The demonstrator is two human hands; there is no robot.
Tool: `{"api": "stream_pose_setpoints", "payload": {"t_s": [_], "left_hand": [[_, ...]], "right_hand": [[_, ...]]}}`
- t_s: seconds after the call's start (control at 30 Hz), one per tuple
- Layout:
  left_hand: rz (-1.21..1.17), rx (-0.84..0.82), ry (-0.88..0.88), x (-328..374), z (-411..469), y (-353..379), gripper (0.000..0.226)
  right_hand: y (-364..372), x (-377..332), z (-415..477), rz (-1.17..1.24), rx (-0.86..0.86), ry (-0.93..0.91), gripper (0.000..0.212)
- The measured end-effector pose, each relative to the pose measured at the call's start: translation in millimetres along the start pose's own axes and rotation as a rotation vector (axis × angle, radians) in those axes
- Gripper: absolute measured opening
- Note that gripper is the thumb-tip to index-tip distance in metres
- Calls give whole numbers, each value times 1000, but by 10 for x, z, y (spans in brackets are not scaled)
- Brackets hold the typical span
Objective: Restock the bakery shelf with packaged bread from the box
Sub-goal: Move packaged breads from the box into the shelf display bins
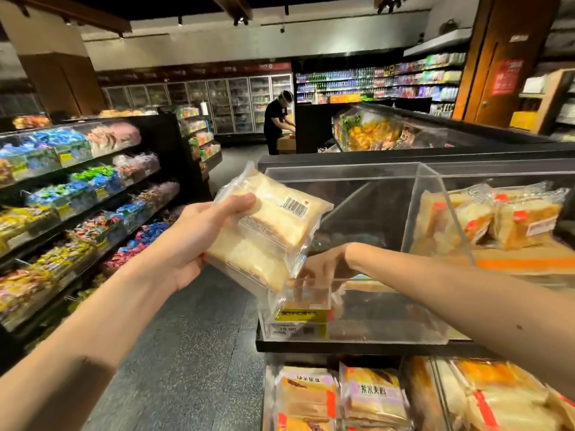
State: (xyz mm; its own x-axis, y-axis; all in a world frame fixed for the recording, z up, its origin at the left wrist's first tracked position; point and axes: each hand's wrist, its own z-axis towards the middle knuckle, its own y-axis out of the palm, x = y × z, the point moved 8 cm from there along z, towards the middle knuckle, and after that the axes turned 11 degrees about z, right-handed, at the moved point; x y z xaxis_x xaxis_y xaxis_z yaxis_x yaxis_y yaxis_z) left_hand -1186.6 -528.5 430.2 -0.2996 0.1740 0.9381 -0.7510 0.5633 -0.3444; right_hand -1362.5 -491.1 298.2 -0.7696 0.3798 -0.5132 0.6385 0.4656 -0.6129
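Gripping the packaged bread (273, 222) with the thumb over its top face and the fingers beneath, the left hand (199, 241) holds it in the air near the picture's centre, tilted, barcode label up. The pack hangs at 9 o'clock of a clear acrylic bin (413, 194) on the bakery shelf (342, 346), over the bin's front corner and not inside it. The right hand (325, 264), at 5 o'clock of the bread, points its fingers down behind the bin's low front lip, above a yellow price tag (298, 315). The bread hides part of them, so I cannot tell whether they clasp anything. At 3 o'clock the neighbouring bin holds more bread packets (525, 219). At 6 o'clock a lower shelf carries labelled bread packs (373, 396). Candy shelves (77, 194) fill 9 o'clock, and a person in black (275, 126) stands at 12 o'clock.
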Motion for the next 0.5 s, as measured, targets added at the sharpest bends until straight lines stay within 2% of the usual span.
{"api": "stream_pose_setpoints", "payload": {"t_s": [0.1, 0.17, 0.23, 0.27, 0.33, 0.4, 0.43, 0.5], "left_hand": [[-5, 4, 1, -2, 57, 25, 61], [-12, 4, 7, -10, 86, 49, 58], [-9, 3, 14, -9, 103, 61, 53], [-5, -4, 11, -9, 113, 72, 54], [4, -33, -1, -4, 135, 115, 56], [16, -81, -5, 29, 153, 197, 50], [25, -106, -3, 52, 160, 255, 48], [46, -146, 11, 115, 176, 374, 49]], "right_hand": [[-76, -122, -80, -132, 157, -27, 32], [-73, -219, -166, -207, 174, -56, 35], [-147, -242, -321, -141, 211, -82, 41], [-236, -227, -421, -1, 259, -100, 37], [-482, -207, -671, 497, 359, -210, 30], [-728, -140, -928, 1012, 379, -333, 43], [-816, -124, -1048, 1121, 354, -363, 56], [-913, -135, -1255, 1095, 339, -385, 69]]}}
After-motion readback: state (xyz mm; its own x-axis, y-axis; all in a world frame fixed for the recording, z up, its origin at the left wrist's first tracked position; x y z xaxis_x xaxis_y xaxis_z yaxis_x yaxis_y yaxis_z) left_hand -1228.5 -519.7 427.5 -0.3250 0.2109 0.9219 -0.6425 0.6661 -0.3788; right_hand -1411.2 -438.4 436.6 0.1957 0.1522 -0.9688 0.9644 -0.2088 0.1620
